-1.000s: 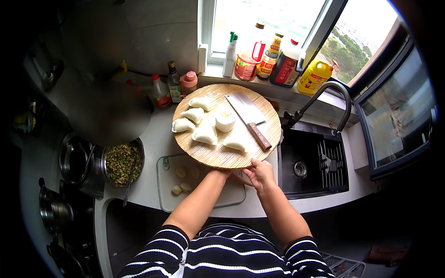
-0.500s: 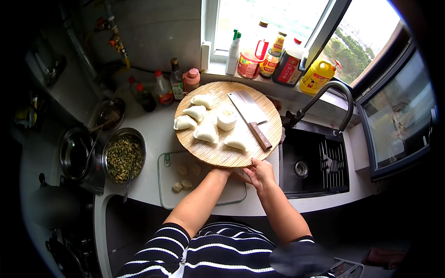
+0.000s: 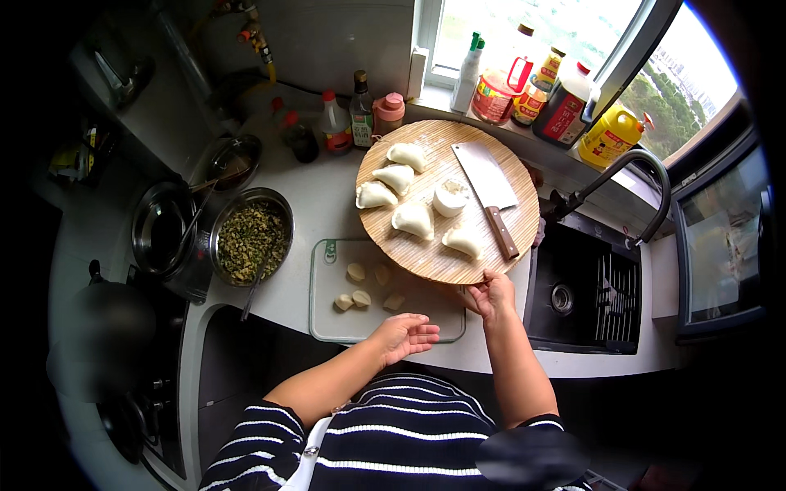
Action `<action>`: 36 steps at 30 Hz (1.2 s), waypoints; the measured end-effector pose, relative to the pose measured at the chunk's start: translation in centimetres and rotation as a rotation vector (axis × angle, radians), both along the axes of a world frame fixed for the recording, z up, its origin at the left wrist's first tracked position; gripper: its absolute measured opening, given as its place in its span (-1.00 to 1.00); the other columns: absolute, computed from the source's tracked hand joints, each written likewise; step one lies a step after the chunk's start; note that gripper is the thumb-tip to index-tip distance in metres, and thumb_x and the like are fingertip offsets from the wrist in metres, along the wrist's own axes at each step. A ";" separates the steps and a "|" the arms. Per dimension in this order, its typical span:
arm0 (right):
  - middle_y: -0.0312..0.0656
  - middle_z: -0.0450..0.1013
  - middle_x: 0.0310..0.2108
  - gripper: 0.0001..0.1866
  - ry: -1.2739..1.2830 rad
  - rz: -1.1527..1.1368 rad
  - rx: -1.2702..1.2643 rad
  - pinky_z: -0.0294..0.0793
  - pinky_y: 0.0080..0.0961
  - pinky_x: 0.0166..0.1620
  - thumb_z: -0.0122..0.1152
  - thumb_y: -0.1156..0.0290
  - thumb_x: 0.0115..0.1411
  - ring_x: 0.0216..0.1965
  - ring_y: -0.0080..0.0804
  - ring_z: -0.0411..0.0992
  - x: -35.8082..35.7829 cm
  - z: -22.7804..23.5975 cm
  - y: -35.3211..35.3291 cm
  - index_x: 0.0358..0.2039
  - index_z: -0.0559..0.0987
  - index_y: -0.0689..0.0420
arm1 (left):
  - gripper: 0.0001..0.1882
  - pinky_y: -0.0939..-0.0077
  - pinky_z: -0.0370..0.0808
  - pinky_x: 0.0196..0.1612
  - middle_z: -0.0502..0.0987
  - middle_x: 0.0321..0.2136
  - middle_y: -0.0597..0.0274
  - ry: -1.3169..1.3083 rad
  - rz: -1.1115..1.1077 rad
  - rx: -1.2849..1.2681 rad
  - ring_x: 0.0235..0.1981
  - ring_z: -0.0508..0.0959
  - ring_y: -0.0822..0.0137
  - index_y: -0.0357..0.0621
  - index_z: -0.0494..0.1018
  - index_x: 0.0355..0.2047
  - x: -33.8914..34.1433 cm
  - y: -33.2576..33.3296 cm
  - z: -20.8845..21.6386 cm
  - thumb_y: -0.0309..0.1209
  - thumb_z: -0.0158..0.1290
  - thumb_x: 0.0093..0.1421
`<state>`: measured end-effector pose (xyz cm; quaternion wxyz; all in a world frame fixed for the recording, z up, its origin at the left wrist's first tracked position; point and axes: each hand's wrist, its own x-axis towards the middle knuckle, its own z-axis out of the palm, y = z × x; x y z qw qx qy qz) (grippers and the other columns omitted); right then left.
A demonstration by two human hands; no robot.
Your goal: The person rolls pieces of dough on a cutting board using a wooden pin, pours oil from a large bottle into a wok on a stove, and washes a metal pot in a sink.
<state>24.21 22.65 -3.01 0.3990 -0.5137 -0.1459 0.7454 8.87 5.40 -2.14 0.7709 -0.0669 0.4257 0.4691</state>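
Note:
A round bamboo board (image 3: pixel 438 151) carries several folded dumplings (image 3: pixel 412 220), a small white cup-shaped thing (image 3: pixel 450 198) and a cleaver (image 3: pixel 489 182) with a wooden handle. My right hand (image 3: pixel 494 296) grips the board's near edge, thumb on top and fingers beneath. Apart from the board, my left hand (image 3: pixel 404 337) is open and holds nothing, its fingers stretched to the right over the near edge of a green-rimmed rectangular cutting board (image 3: pixel 326 286). Several small dough pieces (image 3: pixel 360 298) lie on that cutting board, which the round board partly covers.
To the left, a steel bowl of chopped filling (image 3: pixel 250 241) with a spoon stands beside other dark metal bowls (image 3: pixel 160 229). Bottles (image 3: pixel 336 124) line the back wall and windowsill. At right are a black sink (image 3: pixel 577 303), a curved faucet (image 3: pixel 655 176) and an open window sash (image 3: pixel 720 254).
My left hand has let go of the round board and drawn back toward me, opening. My right hand still holds the edge. The whole view has shifted, uncovering more of the cutting board.

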 end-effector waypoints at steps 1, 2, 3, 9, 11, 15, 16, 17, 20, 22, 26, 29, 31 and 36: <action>0.02 0.39 -0.20 -0.76 0.003 -0.012 0.002 0.56 -0.09 -0.12 -0.13 0.51 0.26 -0.20 -0.13 0.46 -0.1 -0.1 0.3 -0.12 0.34 0.38 | -0.81 0.25 0.50 -0.08 0.51 -0.21 0.01 0.058 -0.006 0.030 -0.17 0.54 0.15 -0.18 0.35 -0.17 -0.9 -1.1 -0.7 -0.37 -0.02 0.26; 0.01 0.39 -0.20 -0.76 0.006 -0.025 0.005 0.56 -0.09 -0.10 -0.13 0.51 0.26 -0.20 -0.14 0.46 -0.3 -0.2 0.5 -0.12 0.34 0.39 | -0.80 0.29 0.51 -0.10 0.51 -0.22 0.03 0.146 0.005 0.024 -0.20 0.54 0.18 -0.18 0.34 -0.16 -1.8 -2.1 -0.8 -0.36 -0.01 0.26; 0.01 0.39 -0.19 -0.76 -0.015 -0.020 0.016 0.55 -0.11 -0.10 -0.13 0.51 0.26 -0.21 -0.14 0.47 -0.1 0.1 0.4 -0.12 0.34 0.39 | -0.79 0.32 0.51 -0.12 0.51 -0.24 0.05 0.227 0.014 0.014 -0.23 0.54 0.22 -0.19 0.34 -0.15 -2.3 -3.1 -0.8 -0.36 -0.01 0.26; -0.09 0.39 -0.22 -0.67 -0.029 -0.047 0.014 0.52 -0.35 -0.23 0.07 0.30 0.24 -0.28 -0.26 0.44 0.9 1.9 -1.7 -0.10 0.36 0.27 | -0.75 0.60 0.47 -0.32 0.53 -0.36 0.18 0.680 0.130 0.018 -0.41 0.52 0.46 -0.23 0.34 -0.15 -6.0 -8.1 -2.5 -0.40 0.06 0.20; -0.18 0.37 -0.30 -0.63 -0.260 -0.162 0.002 0.46 -0.50 -0.30 0.12 0.23 0.22 -0.37 -0.40 0.40 0.2 1.8 -3.9 -0.10 0.37 0.22 | -0.76 0.64 0.45 -0.36 0.54 -0.39 0.20 0.751 0.182 0.009 -0.44 0.51 0.49 -0.24 0.35 -0.17 -7.3 -8.8 -2.6 -0.43 0.06 0.19; -0.39 0.32 -0.51 -0.69 -0.349 -0.063 0.510 0.33 -0.75 -0.48 0.18 0.31 0.20 -0.58 -0.67 0.27 -0.6 1.1 -9.0 -0.11 0.40 0.16 | -0.79 0.67 0.43 -0.38 0.52 -0.45 0.26 0.812 0.255 0.031 -0.47 0.50 0.51 -0.25 0.38 -0.21 -8.8 -10.4 -3.4 -0.47 0.09 0.15; -0.39 0.34 -0.49 -0.72 -0.379 0.034 0.605 0.33 -0.74 -0.47 0.19 0.35 0.19 -0.56 -0.68 0.29 -1.2 2.1 -8.8 -0.13 0.42 0.17 | -0.79 0.68 0.42 -0.38 0.52 -0.46 0.26 0.825 0.255 0.034 -0.47 0.50 0.52 -0.25 0.39 -0.22 -9.0 -10.4 -3.5 -0.48 0.09 0.15; -0.38 0.36 -0.47 -0.74 -0.408 0.132 0.700 0.33 -0.74 -0.46 0.20 0.39 0.18 -0.54 -0.68 0.30 -2.3 3.2 -8.0 -0.15 0.44 0.18 | -0.80 0.68 0.42 -0.38 0.52 -0.46 0.27 0.838 0.255 0.038 -0.47 0.49 0.52 -0.25 0.39 -0.22 -9.2 -10.3 -3.5 -0.48 0.09 0.15; -0.33 0.45 -0.42 -0.83 -0.646 0.369 1.098 0.38 -0.72 -0.39 0.23 0.50 0.15 -0.48 -0.67 0.37 -5.3 5.8 -3.5 -0.23 0.56 0.25 | -0.81 0.68 0.42 -0.37 0.51 -0.46 0.28 0.839 0.267 0.065 -0.47 0.49 0.53 -0.27 0.40 -0.24 -9.6 -9.9 -3.6 -0.48 0.10 0.14; -0.09 0.50 -0.37 -0.86 -0.931 0.421 1.321 0.47 -0.52 -0.36 0.26 0.53 0.07 -0.47 -0.34 0.48 -7.7 8.5 0.5 -0.31 0.61 0.18 | -0.81 0.67 0.43 -0.35 0.51 -0.46 0.28 0.864 0.278 0.089 -0.46 0.49 0.52 -0.28 0.41 -0.25 -9.6 -10.1 -3.7 -0.48 0.10 0.14; -0.02 0.53 -0.44 -0.83 -1.451 0.767 1.598 0.48 -0.30 -0.22 0.16 0.47 0.04 -0.35 -0.07 0.50 -10.0 8.6 8.5 -0.35 0.66 0.10 | -0.81 0.64 0.45 -0.32 0.51 -0.46 0.26 0.928 0.265 0.140 -0.45 0.50 0.50 -0.30 0.43 -0.25 -9.7 -10.1 -3.9 -0.48 0.10 0.14; 0.02 0.53 -0.46 -0.87 -1.657 1.215 1.408 0.50 -0.22 -0.25 0.18 0.46 -0.01 -0.37 -0.03 0.52 -12.3 10.3 10.2 -0.43 0.65 0.11 | -0.81 0.64 0.45 -0.31 0.53 -0.43 0.23 0.934 0.263 0.140 -0.43 0.52 0.48 -0.30 0.41 -0.23 -10.0 -10.7 -4.4 -0.49 0.08 0.16; 0.01 0.52 -0.50 -0.91 -1.712 1.329 1.387 0.50 -0.23 -0.27 0.20 0.46 -0.05 -0.39 -0.02 0.51 -13.3 10.0 11.2 -0.49 0.64 0.11 | -0.81 0.65 0.46 -0.30 0.54 -0.42 0.22 0.938 0.265 0.135 -0.42 0.52 0.48 -0.31 0.40 -0.22 -10.1 -11.2 -4.7 -0.49 0.07 0.17; 0.00 0.50 -0.57 -0.97 -1.573 1.164 1.484 0.50 -0.28 -0.31 0.28 0.46 -0.13 -0.44 -0.03 0.51 -12.7 8.5 13.4 -0.59 0.63 0.09 | -0.80 0.64 0.46 -0.29 0.54 -0.42 0.22 0.960 0.262 0.108 -0.42 0.53 0.47 -0.32 0.41 -0.22 -10.1 -11.7 -5.0 -0.49 0.09 0.16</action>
